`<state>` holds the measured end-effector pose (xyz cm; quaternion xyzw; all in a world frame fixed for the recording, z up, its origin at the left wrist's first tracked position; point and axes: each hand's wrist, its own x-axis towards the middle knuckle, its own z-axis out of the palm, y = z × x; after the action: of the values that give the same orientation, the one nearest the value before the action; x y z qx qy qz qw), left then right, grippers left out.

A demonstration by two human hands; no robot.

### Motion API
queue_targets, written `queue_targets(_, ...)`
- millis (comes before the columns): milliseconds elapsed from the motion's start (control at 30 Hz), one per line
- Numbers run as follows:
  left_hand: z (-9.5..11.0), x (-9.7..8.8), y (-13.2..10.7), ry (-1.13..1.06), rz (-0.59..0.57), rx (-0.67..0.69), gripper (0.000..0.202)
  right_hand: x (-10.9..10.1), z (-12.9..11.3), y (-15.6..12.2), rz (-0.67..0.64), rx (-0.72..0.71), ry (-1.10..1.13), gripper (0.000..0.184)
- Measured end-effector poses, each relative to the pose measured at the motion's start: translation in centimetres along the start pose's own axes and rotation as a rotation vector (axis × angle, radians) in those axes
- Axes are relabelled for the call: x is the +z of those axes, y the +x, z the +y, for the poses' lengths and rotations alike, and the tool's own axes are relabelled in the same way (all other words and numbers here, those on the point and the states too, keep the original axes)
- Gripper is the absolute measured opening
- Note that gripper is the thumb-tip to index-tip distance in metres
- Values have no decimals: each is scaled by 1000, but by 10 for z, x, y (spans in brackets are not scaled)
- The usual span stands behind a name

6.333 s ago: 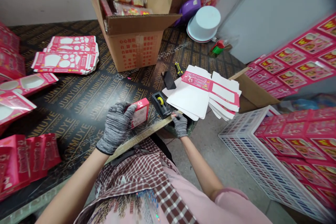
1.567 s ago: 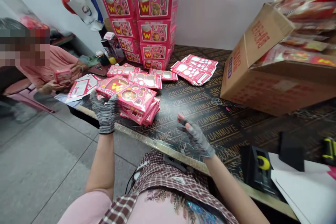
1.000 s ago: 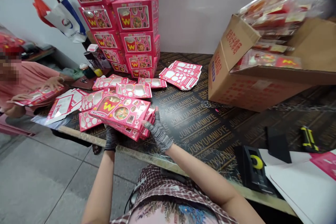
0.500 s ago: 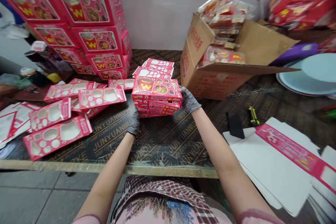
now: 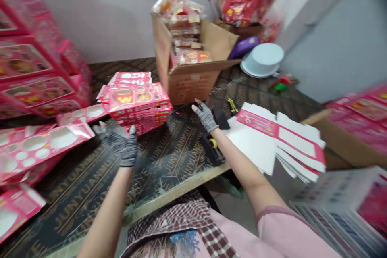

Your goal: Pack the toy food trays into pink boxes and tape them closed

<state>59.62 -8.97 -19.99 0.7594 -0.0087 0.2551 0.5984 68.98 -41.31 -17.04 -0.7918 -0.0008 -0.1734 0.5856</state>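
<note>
A stack of pink printed toy-food boxes (image 5: pixel 142 109) stands on the dark table, a windowed face with a red "W" cup on top. My left hand (image 5: pixel 122 143), in a grey glove with bare-looking fingertips, is spread open at the stack's near left corner; blur hides whether it touches. To the right of the stack, my right hand (image 5: pixel 206 116), gloved the same way, is apart from it with fingers stretched out and nothing in them. Behind the stack lie flat pink cut-out trays (image 5: pixel 130 76).
An open cardboard carton (image 5: pixel 190 86) of bagged goods stands behind. Pink cut-out inserts (image 5: pixel 33 149) lie at left beside tall stacked boxes (image 5: pixel 30 84). At right are flat box blanks (image 5: pixel 254 141), a yellow cutter (image 5: pixel 232 106), a pale blue basin (image 5: pixel 263 58) and another carton (image 5: pixel 347 137).
Both hands have let go of the box stack; my right hand has drawn away from it and the left has spread its fingers. The view has turned right, bringing another carton into sight.
</note>
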Motion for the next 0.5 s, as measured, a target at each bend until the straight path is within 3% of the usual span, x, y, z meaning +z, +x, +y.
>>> queue_targets(67,20,-6,8,311,113,212,93,-64,19,-17,153,-36,-282,60)
queue_targets(133,34,-6,28,551,22,429,98,-130,31,-34,295,102,-563,54)
queue_targets(200,43,1,52,586,-67,547,89,-191,37,-51,401,274,-738,51)
queue_targets(267,49,11,70,538,-95,576,75,-241,41,-69,481,389,-790,51)
queue_targets(367,52,23,80,494,-53,543,71,-289,46,-95,549,507,-802,55)
queue_targets(500,50,28,69,512,5,563,90,-309,62,-122,545,589,-789,64)
